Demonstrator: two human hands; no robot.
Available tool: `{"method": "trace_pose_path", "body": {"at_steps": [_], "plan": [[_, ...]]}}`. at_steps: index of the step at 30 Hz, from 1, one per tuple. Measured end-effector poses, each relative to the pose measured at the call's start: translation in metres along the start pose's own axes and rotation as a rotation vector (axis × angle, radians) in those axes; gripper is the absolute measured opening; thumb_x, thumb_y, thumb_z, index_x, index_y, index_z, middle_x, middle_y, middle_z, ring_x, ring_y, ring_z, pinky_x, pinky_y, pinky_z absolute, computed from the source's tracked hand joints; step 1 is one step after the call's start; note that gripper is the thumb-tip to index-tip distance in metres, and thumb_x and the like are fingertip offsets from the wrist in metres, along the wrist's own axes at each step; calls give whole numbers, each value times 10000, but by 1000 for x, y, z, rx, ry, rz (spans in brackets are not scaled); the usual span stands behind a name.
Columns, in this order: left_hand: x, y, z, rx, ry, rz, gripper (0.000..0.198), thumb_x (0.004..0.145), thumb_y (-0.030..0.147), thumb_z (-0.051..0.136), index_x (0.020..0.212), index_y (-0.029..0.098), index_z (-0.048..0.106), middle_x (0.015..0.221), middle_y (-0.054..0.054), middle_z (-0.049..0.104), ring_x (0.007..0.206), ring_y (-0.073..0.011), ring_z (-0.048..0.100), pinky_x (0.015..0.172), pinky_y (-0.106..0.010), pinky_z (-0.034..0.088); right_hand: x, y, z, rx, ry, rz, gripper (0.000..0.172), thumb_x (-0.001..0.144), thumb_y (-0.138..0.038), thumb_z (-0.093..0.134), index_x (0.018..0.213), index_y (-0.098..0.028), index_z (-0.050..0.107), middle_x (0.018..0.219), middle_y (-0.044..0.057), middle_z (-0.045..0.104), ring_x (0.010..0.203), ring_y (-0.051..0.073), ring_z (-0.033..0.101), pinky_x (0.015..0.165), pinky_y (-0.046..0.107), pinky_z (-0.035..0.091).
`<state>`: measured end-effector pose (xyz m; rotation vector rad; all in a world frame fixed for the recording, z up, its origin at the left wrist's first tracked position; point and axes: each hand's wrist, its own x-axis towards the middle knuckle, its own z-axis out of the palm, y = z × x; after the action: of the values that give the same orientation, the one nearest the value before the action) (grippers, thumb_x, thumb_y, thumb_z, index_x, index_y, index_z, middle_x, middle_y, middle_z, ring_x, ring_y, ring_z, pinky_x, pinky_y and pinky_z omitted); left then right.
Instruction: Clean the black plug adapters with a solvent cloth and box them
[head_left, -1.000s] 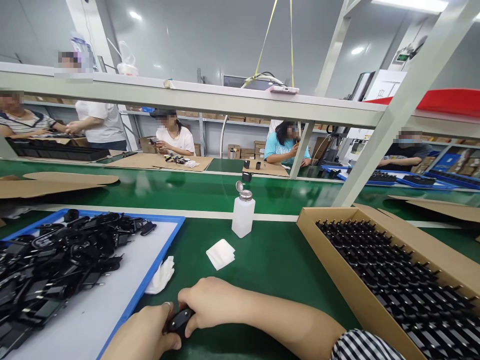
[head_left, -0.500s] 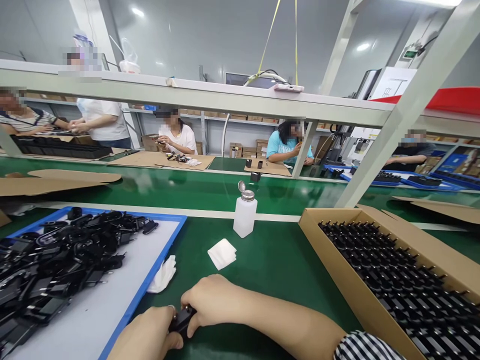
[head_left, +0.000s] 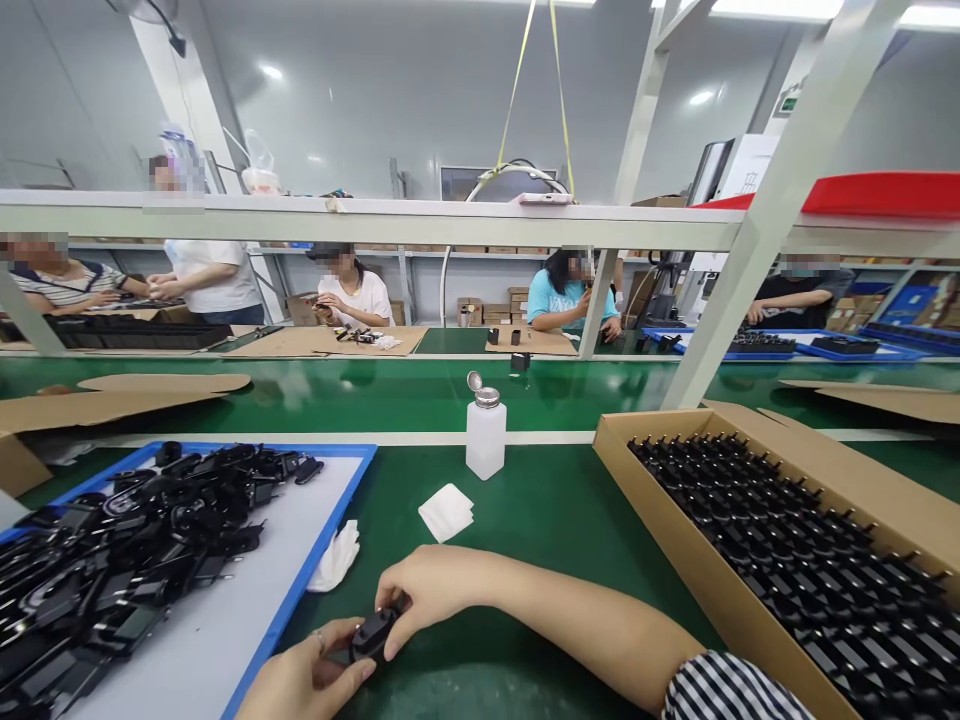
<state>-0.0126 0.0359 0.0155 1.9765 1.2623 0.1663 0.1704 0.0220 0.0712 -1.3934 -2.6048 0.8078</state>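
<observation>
**Held item:** A black plug adapter (head_left: 373, 636) lay between both hands, low over the green bench mat (head_left: 555, 520), with its prongs out of sight.

**Left hand:** The left hand (head_left: 304, 680), wearing a ring (head_left: 320, 638), was closed around the adapter's near end from below.

**Right hand:** The right hand (head_left: 431, 590) was curled over the adapter from above, with its fingers (head_left: 394, 625) wrapped down the far side. A striped sleeve (head_left: 727, 690) showed at the forearm's end.

**Left of the hands:** A blue-rimmed tray (head_left: 301, 580) with a grey liner held a loose heap of black adapters (head_left: 150, 540). A crumpled white cloth (head_left: 335, 558) lay against the tray's rim.

**Ahead of the hands:** A white wipe (head_left: 446, 512) lay flat on the mat, well apart from the hands. Beyond it stood an upright white pump-top dispenser bottle (head_left: 486, 435) with its metal lid flipped open.

**Right of the hands:** An open cardboard box (head_left: 667, 540) held close rows of black adapters (head_left: 787, 560), prongs upward.

**Across the bench:** Two co-workers, one in a white shirt (head_left: 349, 298) and one in a blue shirt (head_left: 566, 290), sat at the far line, each with hands raised in front.
</observation>
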Motion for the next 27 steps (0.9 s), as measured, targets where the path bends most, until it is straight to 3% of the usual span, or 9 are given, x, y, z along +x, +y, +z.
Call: {"method": "trace_pose_path", "body": {"at_steps": [5, 9, 17, 22, 27], "plan": [[1, 35, -13, 302, -38, -62, 213, 595, 231, 456, 759, 189, 585, 625, 2, 625, 612, -155, 570, 552, -207, 378, 6, -13, -9, -252, -84, 19, 282, 649, -404, 549, 816, -177, 541, 709, -27, 561, 577, 104, 486, 373, 175, 277], [11, 44, -18, 452, -125, -115, 180, 528, 170, 493, 675, 189, 595, 675, -28, 630, 667, -193, 569, 554, -237, 356, 7, -16, -6, -328, -93, 45, 248, 674, -413, 517, 764, -184, 551, 613, -29, 539, 550, 115, 481, 352, 188, 254], [8, 34, -13, 402, -147, -31, 199, 602, 180, 443, 738, 186, 589, 658, -37, 616, 649, -182, 568, 555, -229, 367, 11, 0, -2, -152, -94, 36, 257, 643, -396, 556, 805, -196, 539, 695, -53, 555, 553, 84, 477, 383, 160, 290], [0, 14, -3, 272, -10, 122, 261, 703, 303, 377, 825, 189, 578, 813, -54, 618, 681, -166, 564, 607, -213, 407, 10, -12, -8, -241, -150, 38, 255, 666, -380, 528, 835, -188, 526, 686, -27, 561, 571, 114, 500, 375, 181, 297], [-1, -6, 12, 78, 116, 206, 351, 683, 406, 413, 935, 200, 544, 987, -32, 578, 849, -165, 545, 708, -191, 420, 6, -31, -14, -346, -200, 66, 339, 653, -394, 531, 904, -169, 502, 728, 21, 579, 625, 158, 534, 372, 203, 308]]}}
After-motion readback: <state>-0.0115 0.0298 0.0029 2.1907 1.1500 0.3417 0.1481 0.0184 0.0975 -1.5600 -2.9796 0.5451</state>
